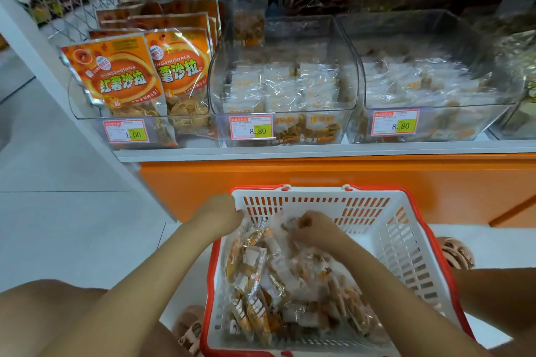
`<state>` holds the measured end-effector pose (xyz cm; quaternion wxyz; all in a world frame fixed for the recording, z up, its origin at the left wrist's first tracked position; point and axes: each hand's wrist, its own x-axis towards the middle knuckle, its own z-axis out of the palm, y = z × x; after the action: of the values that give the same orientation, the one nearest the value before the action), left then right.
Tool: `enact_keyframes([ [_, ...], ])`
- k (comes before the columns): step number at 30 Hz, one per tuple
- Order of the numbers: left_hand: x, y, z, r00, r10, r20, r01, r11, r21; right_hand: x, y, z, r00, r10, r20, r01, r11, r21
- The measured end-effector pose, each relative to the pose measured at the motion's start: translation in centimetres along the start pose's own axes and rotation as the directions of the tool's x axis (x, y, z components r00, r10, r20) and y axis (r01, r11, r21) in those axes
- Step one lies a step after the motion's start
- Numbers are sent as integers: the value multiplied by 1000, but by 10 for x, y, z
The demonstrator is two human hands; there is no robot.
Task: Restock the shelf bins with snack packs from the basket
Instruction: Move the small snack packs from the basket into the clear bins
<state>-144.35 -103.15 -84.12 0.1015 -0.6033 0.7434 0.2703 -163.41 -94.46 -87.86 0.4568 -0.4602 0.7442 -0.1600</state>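
Down on the floor below the shelf (290, 151), the basket (400, 240) is heaped with snack packs (278, 293), so most restocking looks undone, though the clear shelf bins (282, 113) are part-filled. The right hand (314, 229) clutches packs atop the heap. The left hand (222, 211) curls at the basket's corner, its grasp unclear.

— Light is bright, falling from above; shadows are faint, deepest inside the basket (406, 243).
— Glare streaks the clear bins (285, 46) at 12 o'clock. The right hand (314, 229) and the snack packs (261, 284) smear with motion; the shelf (319, 151) bows and softens toward 3 o'clock.
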Motion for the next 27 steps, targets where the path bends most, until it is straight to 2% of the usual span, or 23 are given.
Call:
enact_keyframes([
  [1,-5,9,-7,1000,2,17,1,984,-178,-6,-9,-10,992,-91,-93,90,996,-17],
  [2,-12,20,-16,997,12,79,19,925,-380,-14,-21,-19,960,-204,-190,200,979,-40],
  [3,-21,31,-26,987,40,157,55,830,-555,-22,-31,-26,896,-344,-281,333,939,-88],
  [5,-35,45,-44,961,139,238,97,638,-764,-36,-46,-35,674,-616,-408,539,787,-300],
  [7,-45,53,-60,955,218,202,60,526,-849,-44,-53,-40,462,-770,-441,583,638,-503],
  [8,-48,55,-67,955,251,161,16,497,-868,-46,-55,-43,388,-808,-443,585,587,-560],
  [10,-52,58,-79,951,302,62,-99,491,-865,-49,-58,-51,299,-841,-451,597,534,-599],
  [11,-53,58,-84,947,322,12,-163,511,-844,-51,-60,-55,290,-844,-450,609,526,-594],
  [12,-53,58,-90,941,335,-39,-225,538,-812,-52,-62,-60,305,-842,-445,623,529,-575],
  [14,-51,56,-103,924,354,-143,-346,618,-706,-58,-69,-73,378,-823,-425,672,559,-485],
  [16,-49,54,-114,895,393,-209,-436,679,-591,-66,-83,-85,478,-766,-430,691,630,-355],
  [18,-46,53,-122,864,436,-252,-503,716,-483,-66,-97,-100,610,-671,-421,627,734,-262],
  [20,-46,56,-128,847,442,-296,-531,694,-486,-59,-108,-113,715,-593,-371,536,805,-254],
  [21,-46,58,-131,840,436,-322,-542,670,-507,-54,-115,-120,741,-579,-339,523,815,-249],
  [25,-41,62,-145,799,376,-469,-594,615,-519,-43,-138,-143,822,-548,-154,538,837,-102],
  [27,-34,60,-151,786,284,-549,-598,577,-557,-39,-149,-151,836,-530,-139,526,848,-68],
])
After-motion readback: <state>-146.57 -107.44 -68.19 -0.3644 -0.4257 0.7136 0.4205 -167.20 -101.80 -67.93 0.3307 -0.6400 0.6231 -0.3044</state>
